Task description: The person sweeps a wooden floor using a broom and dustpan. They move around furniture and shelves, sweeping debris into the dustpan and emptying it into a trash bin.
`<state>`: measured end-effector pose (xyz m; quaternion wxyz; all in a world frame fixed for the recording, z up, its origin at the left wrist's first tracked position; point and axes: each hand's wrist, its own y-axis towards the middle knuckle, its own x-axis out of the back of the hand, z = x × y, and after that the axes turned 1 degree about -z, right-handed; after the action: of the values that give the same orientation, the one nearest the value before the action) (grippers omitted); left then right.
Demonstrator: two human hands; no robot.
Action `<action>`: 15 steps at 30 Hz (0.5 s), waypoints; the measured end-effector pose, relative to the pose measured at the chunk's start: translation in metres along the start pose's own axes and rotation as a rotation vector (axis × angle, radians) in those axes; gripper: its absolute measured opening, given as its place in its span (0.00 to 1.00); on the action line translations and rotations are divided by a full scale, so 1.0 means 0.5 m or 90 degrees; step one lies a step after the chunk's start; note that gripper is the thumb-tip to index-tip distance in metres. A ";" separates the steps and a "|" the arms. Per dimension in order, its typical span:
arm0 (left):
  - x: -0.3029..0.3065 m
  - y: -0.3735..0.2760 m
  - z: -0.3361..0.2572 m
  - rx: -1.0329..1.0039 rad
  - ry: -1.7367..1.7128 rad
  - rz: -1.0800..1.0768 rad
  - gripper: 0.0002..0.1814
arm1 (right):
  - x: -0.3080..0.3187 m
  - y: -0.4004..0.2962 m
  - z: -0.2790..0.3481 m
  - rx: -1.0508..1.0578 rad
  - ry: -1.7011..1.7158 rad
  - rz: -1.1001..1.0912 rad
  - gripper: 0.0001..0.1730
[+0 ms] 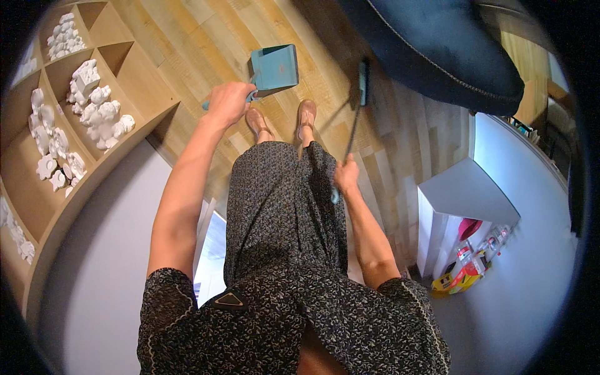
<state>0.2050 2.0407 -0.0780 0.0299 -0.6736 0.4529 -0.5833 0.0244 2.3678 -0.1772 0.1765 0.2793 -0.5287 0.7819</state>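
My left hand (229, 102) is closed around the handle of a blue-green dustpan (275, 68). The pan is over the wood-plank floor in front of my shoes, with a small reddish-brown patch of something on it. In my right hand (346, 175) is the thin dark shaft of a broom (352, 131), its blue-green handle end showing below my fist. The narrow broom head (363, 83) is at the floor to the right of the dustpan, close to the shadow under a dark blue padded seat. The bristles are blurred.
A wooden shelf unit (105, 157) curves along the left, its compartments holding many white figurines (101, 115). The dark blue padded seat (436, 37) overhangs the upper right. At right, a white cabinet (468, 192) stands near plastic bottles and colourful packaging (468, 272).
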 end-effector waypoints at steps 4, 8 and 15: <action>-0.005 0.004 0.000 0.015 0.026 -0.003 0.13 | -0.056 -0.051 0.111 0.074 -0.009 0.057 0.25; -0.009 0.007 -0.004 0.005 0.043 -0.002 0.14 | -0.070 -0.085 0.127 0.086 0.088 0.155 0.30; -0.036 -0.010 0.035 -0.053 0.005 -0.085 0.09 | 0.070 -0.161 0.043 0.115 0.216 0.223 0.30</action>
<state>0.2238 2.0465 -0.0943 -0.0390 -0.7008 0.4306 -0.5674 0.0483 2.3778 -0.0905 0.0985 0.0629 -0.4600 0.8802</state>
